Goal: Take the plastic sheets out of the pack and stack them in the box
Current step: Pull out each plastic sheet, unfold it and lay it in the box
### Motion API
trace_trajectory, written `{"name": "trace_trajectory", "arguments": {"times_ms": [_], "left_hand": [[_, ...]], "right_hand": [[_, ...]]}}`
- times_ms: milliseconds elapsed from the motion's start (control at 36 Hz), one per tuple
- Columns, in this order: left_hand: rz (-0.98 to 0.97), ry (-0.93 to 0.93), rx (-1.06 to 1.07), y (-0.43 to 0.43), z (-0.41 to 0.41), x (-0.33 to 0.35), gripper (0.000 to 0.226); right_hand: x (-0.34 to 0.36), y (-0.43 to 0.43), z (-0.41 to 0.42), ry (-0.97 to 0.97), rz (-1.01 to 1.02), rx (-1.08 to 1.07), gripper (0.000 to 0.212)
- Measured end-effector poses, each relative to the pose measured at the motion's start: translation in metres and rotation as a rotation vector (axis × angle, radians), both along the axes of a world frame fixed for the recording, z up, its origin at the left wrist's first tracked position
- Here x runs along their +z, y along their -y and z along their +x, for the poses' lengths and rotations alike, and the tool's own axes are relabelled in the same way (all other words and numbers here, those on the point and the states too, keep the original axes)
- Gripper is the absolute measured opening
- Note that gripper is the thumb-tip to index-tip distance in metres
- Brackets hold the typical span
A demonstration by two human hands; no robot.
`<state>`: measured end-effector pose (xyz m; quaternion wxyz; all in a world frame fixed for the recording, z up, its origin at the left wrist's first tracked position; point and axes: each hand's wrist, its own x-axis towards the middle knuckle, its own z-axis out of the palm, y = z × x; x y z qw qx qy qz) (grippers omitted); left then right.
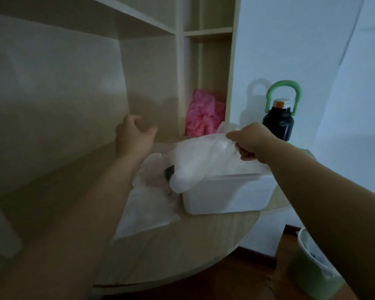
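Reaching forward with both arms outstretched, your right hand (250, 142) pinches a plastic sheet (200, 158) draped over the white box (225, 194) on the round table (204, 239). Your left hand (133, 135) hovers left of the box, fingers loosely curled, holding nothing. The pack (148, 207) lies beside the box.

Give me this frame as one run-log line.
step: sheet into box | right hand: grips plastic sheet over white box | left hand: hovers, empty | pack: on table, left of box

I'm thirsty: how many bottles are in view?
1: a black bottle with a green handle, behind the right hand, by the wall. Others may be hidden.
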<state>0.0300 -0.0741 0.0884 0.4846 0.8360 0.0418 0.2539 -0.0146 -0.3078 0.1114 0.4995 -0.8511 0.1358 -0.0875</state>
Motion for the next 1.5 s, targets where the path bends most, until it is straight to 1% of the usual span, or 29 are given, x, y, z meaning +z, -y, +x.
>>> {"name": "trace_trajectory", "arguments": {"times_ms": [28, 56, 111, 139, 194, 278, 361, 389, 417, 472, 500, 556, 611, 667, 750, 778, 833, 889, 944, 972, 1028, 1056, 1111, 1139, 1194, 1250, 1306, 1361, 1500], "left_hand": [[0.074, 0.077, -0.008, 0.005, -0.005, 0.003, 0.045], [0.131, 0.135, -0.066, 0.013, -0.009, 0.005, 0.041], [0.215, 0.163, -0.27, 0.028, -0.018, 0.008, 0.029], [0.289, 0.14, -0.376, 0.035, -0.023, 0.009, 0.026], [0.533, 0.063, -0.523, 0.047, -0.028, 0.011, 0.029], [0.853, -0.155, -0.559, 0.059, -0.027, 0.012, 0.047], [1.086, -0.288, -0.532, 0.07, -0.018, 0.006, 0.061], [1.135, -0.308, -0.533, 0.074, -0.014, 0.003, 0.062], [1.172, -0.325, -0.533, 0.078, -0.01, 0.001, 0.062], [1.232, -0.355, -0.533, 0.083, -0.003, -0.003, 0.058], [1.266, -0.364, -0.531, 0.086, 0.0, -0.005, 0.055], [1.345, -0.376, -0.529, 0.092, 0.003, -0.007, 0.047], [1.404, -0.399, -0.513, 0.097, 0.004, -0.008, 0.041], [1.449, -0.425, -0.49, 0.1, 0.005, -0.008, 0.039], [1.484, -0.443, -0.453, 0.101, 0.009, -0.013, 0.043], [1.504, -0.444, -0.448, 0.1, 0.011, -0.015, 0.044], [1.537, -0.458, -0.467, 0.101, 0.016, -0.02, 0.045], [1.548, -0.504, -0.496, 0.104, 0.018, -0.024, 0.043], [1.582, -0.555, -0.511, 0.106, 0.02, -0.027, 0.038], [1.597, -0.563, -0.517, 0.106, 0.021, -0.027, 0.036], [1.592, -0.554, -0.536, 0.104, 0.021, -0.027, 0.035], [1.572, -0.536, -0.549, 0.103, 0.021, -0.025, 0.036], [1.501, -0.474, -0.571, 0.098, 0.02, -0.022, 0.038], [1.453, -0.452, -0.578, 0.095, 0.02, -0.019, 0.042], [1.321, -0.428, -0.591, 0.087, 0.016, -0.013, 0.056], [1.12, -0.4, -0.615, 0.075, 0.008, -0.003, 0.061], [0.942, -0.354, -0.636, 0.062, -0.002, 0.006, 0.055], [0.838, -0.301, -0.627, 0.049, -0.014, 0.012, 0.048], [0.587, -0.179, -0.549, 0.012, -0.035, 0.006, 0.041]], "right_hand": [[-0.002, 0.004, 0.002, -0.013, -0.027, -0.019, 0.025], [-0.004, 0.008, 0.005, -0.036, -0.056, -0.033, 0.026], [-0.007, 0.015, 0.009, -0.101, -0.117, -0.043, 0.027], [-0.008, 0.018, 0.011, -0.132, -0.17, -0.042, 0.027], [-0.009, 0.024, 0.011, -0.168, -0.356, -0.053, 0.022], [-0.008, 0.031, 0.007, -0.132, -0.654, -0.086, 0.016], [-0.008, 0.039, 0.003, -0.119, -0.817, -0.099, 0.009], [-0.009, 0.041, 0.001, -0.116, -0.862, -0.098, 0.015], [-0.01, 0.043, 0.0, -0.108, -0.918, -0.084, 0.028], [-0.011, 0.044, -0.001, -0.056, -1.057, 0.001, 0.05], [-0.01, 0.043, -0.001, -0.019, -1.1, 0.063, 0.055], [-0.009, 0.041, 0.002, 0.04, -1.065, 0.196, 0.052], [-0.009, 0.037, 0.007, 0.012, -0.938, 0.327, 0.046], [-0.013, 0.034, 0.015, -0.106, -0.855, 0.421, 0.05], [-0.023, 0.035, 0.029, -0.346, -0.819, 0.478, 0.069], [-0.027, 0.036, 0.032, -0.418, -0.827, 0.489, 0.073], [-0.032, 0.034, 0.036, -0.529, -0.918, 0.527, 0.071], [-0.035, 0.028, 0.036, -0.599, -1.044, 0.571, 0.06], [-0.04, 0.023, 0.036, -0.646, -1.085, 0.615, 0.048], [-0.042, 0.023, 0.036, -0.652, -1.084, 0.623, 0.046], [-0.042, 0.024, 0.036, -0.603, -1.051, 0.599, 0.049], [-0.04, 0.027, 0.036, -0.567, -1.008, 0.568, 0.055], [-0.036, 0.033, 0.036, -0.492, -0.861, 0.5, 0.069], [-0.033, 0.034, 0.034, -0.447, -0.78, 0.47, 0.072], [-0.025, 0.034, 0.028, -0.328, -0.712, 0.408, 0.067], [-0.018, 0.03, 0.022, -0.188, -0.762, 0.345, 0.058], [-0.012, 0.022, 0.013, -0.079, -0.792, 0.305, 0.051], [-0.01, 0.01, 0.006, 0.005, -0.761, 0.277, 0.048], [-0.017, -0.032, -0.007, 0.197, -0.7, 0.235, 0.042]]}}
